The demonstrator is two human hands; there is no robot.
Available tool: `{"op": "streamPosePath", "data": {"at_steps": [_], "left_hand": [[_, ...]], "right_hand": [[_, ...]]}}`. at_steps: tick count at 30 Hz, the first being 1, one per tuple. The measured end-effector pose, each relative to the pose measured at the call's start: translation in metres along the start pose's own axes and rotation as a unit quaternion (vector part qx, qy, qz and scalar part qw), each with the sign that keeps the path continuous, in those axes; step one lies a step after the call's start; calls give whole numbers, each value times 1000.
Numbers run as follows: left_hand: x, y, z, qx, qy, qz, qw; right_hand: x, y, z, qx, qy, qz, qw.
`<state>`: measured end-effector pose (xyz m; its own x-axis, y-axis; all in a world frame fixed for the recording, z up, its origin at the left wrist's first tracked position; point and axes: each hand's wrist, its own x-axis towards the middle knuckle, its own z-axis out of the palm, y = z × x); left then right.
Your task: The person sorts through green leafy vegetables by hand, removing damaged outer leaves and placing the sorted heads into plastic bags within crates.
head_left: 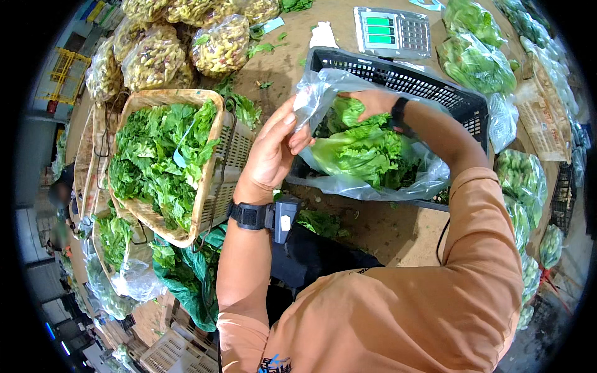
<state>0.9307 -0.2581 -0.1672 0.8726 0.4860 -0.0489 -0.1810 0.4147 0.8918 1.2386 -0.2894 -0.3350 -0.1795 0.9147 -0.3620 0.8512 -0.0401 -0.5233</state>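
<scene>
A clear plastic bag (326, 189) lies spread inside a black plastic crate (438, 86), its mouth facing up. Leafy green lettuce (364, 151) fills the part of the bag that shows. My left hand (280, 140) pinches the bag's left edge between thumb and fingers. Inside the bag's mouth, my right hand (373, 103) rests on the lettuce at the far side, fingers spread over the leaves. Whether those fingers grip a leaf is hard to see. The bottom of the crate is hidden by bag and greens.
Left of the crate stands a cream plastic basket (193, 224) heaped with leafy greens (158, 158). Bags of yellowish produce (219, 46) are piled behind it. A digital scale (392, 32) sits beyond the crate. Bagged lettuce (475, 60) and other bagged vegetables (520, 182) line the right.
</scene>
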Motion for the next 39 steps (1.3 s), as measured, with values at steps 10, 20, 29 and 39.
{"op": "streamPosePath", "data": {"at_steps": [10,20,29,39], "left_hand": [[-2,-9,15,-90,-39,58,994],[-5,1,35,31,36,22,999],[-10,11,24,-23,-2,-8,1000],[30,51,20,258,-135,-328,899]], "right_hand": [[11,-1,73,-140,40,31,989],[-52,-139,57,-199,63,100,973],[-43,-102,67,-153,114,43,981],[-325,-18,-23,-396,12,469,789]]}}
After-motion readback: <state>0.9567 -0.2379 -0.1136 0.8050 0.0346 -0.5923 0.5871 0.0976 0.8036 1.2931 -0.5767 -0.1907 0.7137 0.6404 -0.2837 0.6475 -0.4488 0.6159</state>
